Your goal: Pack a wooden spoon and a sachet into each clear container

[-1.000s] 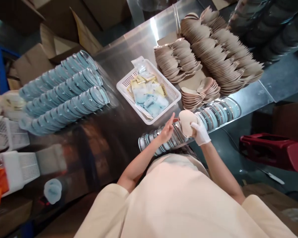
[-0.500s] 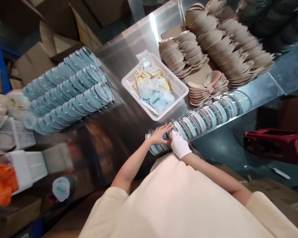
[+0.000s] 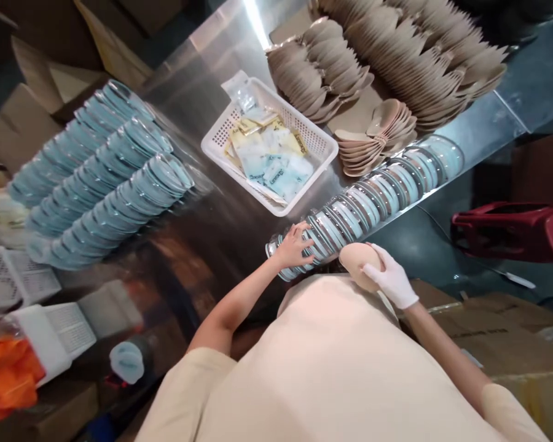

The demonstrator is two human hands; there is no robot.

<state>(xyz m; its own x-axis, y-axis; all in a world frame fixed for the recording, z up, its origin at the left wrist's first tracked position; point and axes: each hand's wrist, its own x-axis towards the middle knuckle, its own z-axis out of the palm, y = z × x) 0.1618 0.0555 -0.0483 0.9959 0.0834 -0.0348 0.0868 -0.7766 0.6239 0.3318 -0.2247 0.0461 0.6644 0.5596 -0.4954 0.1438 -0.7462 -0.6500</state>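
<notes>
My left hand is bare and rests on the near left end of a row of round, clear-rimmed cases, its fingers spread. These cases stand on edge, packed face to face, with pale blue and beige showing inside. My right hand, in a white glove, grips a beige, oval, cup-shaped pad at its right side. The pad is held in front of my body, just off the table edge, apart from the row. Part of another thin, pale rim shows below the gloved hand; what it belongs to is hidden.
A white basket holds yellow and blue printed packets. Beyond it, stacks of nested beige cup-shaped pieces lie on the metal table. Three rows of pale blue cases stand at left. A dark red plastic object is at right.
My right hand has left the row and moved right, now with the beige pad in its grip. My left hand stays on the cases. The view has shifted slightly.
</notes>
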